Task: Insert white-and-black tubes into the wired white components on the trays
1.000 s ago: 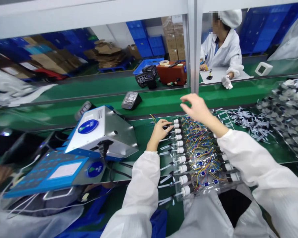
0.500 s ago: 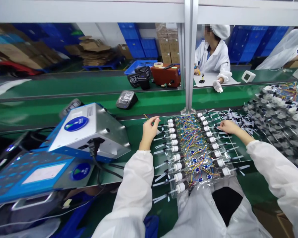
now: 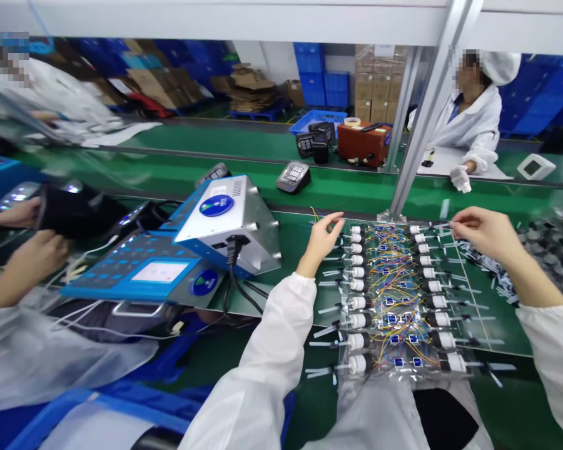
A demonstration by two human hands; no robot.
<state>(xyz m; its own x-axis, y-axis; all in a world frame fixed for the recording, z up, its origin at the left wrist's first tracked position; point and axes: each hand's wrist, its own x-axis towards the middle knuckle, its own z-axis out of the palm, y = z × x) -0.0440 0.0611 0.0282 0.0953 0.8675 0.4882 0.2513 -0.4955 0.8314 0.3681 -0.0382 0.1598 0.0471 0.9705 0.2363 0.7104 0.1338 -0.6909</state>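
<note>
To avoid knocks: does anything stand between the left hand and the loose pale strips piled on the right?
Yes: the left row and right row of wired cylinders lie between the left hand and the pale strips. Nothing visible separates hand and left row.

From our head, we look forward and down over the green bench [image 3: 288,240], with our left hand [image 3: 323,240] and right hand [image 3: 485,231] close in the middle distance, and a co-worker [image 3: 473,125] and blue crates [image 3: 312,75] farther off, toward the top.
</note>
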